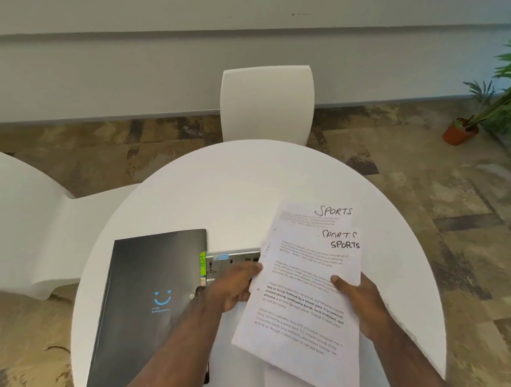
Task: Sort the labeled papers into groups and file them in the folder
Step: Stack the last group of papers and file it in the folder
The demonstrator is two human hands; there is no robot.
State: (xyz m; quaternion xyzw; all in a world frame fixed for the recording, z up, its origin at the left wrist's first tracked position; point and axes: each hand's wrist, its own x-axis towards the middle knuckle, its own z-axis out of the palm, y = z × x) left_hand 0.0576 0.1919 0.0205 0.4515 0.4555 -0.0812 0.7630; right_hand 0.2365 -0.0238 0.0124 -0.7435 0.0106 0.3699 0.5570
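Observation:
A sheaf of printed white papers (303, 281), three of them showing the handwritten label SPORTS at the top right, is held slightly fanned above the right half of the round white table (219, 194). My left hand (233, 286) pinches the sheaf's left edge. My right hand (359, 302) grips its right edge, thumb on top of the front sheet. A black folder (148, 298) with a blue smiley lies closed on the table's left side, coloured tabs sticking out of its right edge.
A grey power socket panel (233, 259) is set into the table between folder and papers. A white chair (267, 104) stands behind the table, another white seat (26, 224) at left. A potted plant (460, 132) sits on the floor at right.

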